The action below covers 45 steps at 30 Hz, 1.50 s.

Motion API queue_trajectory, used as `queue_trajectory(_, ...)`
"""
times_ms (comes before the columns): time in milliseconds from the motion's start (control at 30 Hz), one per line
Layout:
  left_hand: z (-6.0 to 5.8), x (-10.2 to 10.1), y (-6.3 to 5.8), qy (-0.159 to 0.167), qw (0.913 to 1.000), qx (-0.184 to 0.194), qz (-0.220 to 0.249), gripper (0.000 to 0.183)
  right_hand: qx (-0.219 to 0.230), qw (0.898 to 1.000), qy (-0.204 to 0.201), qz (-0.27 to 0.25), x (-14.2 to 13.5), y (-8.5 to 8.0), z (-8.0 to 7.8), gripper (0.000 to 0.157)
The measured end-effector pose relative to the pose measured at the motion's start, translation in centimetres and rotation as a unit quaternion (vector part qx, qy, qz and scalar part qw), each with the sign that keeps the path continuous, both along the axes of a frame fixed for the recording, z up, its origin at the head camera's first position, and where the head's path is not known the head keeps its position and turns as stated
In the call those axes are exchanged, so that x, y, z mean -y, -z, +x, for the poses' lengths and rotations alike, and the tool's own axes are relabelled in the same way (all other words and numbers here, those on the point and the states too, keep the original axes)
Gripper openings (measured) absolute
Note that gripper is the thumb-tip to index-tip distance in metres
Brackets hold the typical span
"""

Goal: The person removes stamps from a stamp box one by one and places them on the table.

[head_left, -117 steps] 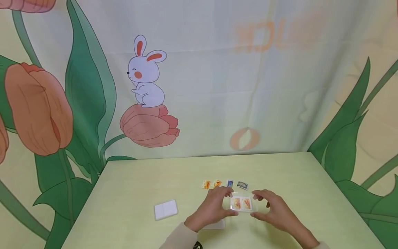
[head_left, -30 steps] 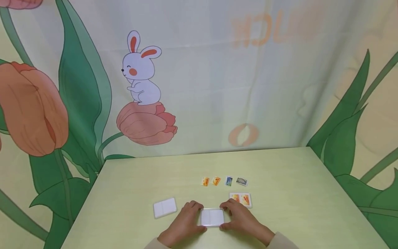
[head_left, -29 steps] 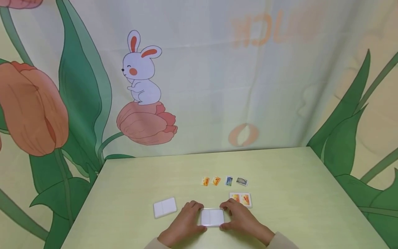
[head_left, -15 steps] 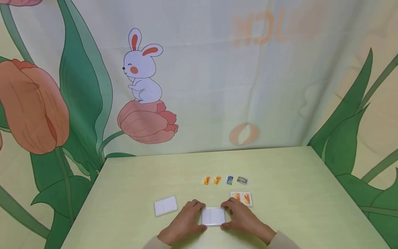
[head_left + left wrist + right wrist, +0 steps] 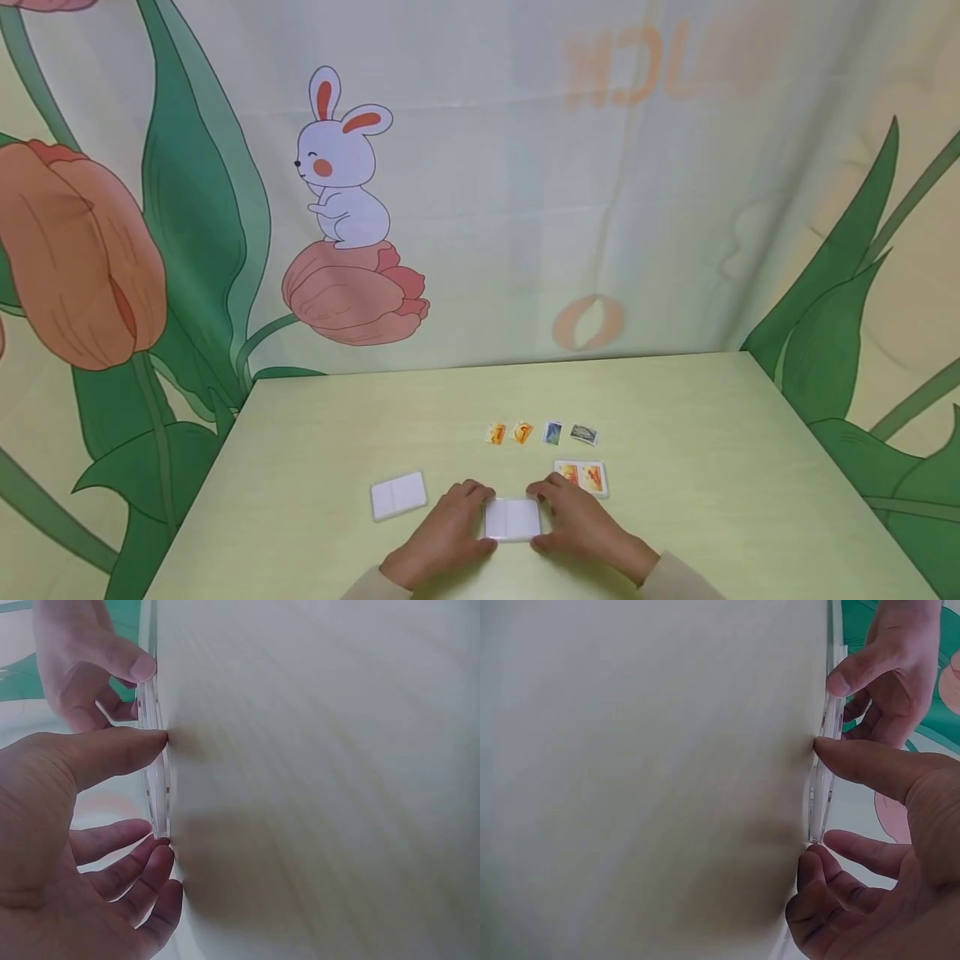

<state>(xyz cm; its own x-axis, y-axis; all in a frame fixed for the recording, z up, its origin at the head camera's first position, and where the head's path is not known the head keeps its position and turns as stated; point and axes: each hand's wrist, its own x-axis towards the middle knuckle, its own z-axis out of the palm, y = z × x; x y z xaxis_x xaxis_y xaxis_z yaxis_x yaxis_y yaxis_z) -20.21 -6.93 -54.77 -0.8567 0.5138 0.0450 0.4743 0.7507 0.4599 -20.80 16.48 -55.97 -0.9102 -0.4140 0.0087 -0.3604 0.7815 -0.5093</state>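
Observation:
A flat clear plastic case (image 5: 512, 519) with a white two-part insert lies in front of me at the table's near middle. My left hand (image 5: 447, 533) holds its left end, thumb at the near edge and fingers at the far edge. In the same way my right hand (image 5: 581, 527) holds the right end. Edge-on in the left wrist view, the case (image 5: 155, 776) shows two clear layers lying one on the other between thumb and fingers. Just behind my right hand sits a similar case (image 5: 592, 478) with two orange picture stamps in it, partly hidden.
Several small picture stamps stand in a row farther back, such as an orange one (image 5: 496, 433) and a grey one (image 5: 583, 434). To the left lies another white two-part case (image 5: 398, 497). A printed cloth (image 5: 480, 208) hangs behind the pale green table (image 5: 315, 433).
Earlier both hands held up the case with the orange stamps; it now lies on the table. They moved left to the white-insert case and have hardly shifted over the last second.

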Motion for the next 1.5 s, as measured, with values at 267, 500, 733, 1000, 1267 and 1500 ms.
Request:
queue_trajectory(267,-0.2,0.3,0.1,-0.015,0.9997,-0.01,0.018,0.057,-0.003,1.0,0.002,0.003,1.0,-0.1,-0.6,0.064)
queue_trajectory(500,-0.4,0.9,0.1,-0.033,0.999,-0.025,0.019,0.056,-0.012,1.0,-0.002,0.014,2.2,-0.4,-1.5,0.062)
queue_trajectory(733,-0.8,1.6,0.0,-0.06,0.9976,-0.026,0.023,0.056,0.002,1.0,0.002,-0.003,3.7,-0.5,-2.6,0.062)
queue_trajectory(1000,-1.5,2.4,0.0,-0.084,0.9959,-0.017,0.027,0.055,0.019,1.0,0.01,-0.01,5.3,-0.7,-4.1,0.063)
queue_trajectory(1267,-2.2,2.6,-0.1,-0.1,0.9939,-0.019,0.043,0.055,0.011,1.0,0.006,-0.011,5.9,-1.0,-5.2,0.061)
queue_trajectory(1500,-2.5,2.8,-0.1,-0.104,0.9932,-0.009,0.051,0.056,0.017,0.999,-0.003,-0.034,5.7,-1.0,-5.5,0.062)
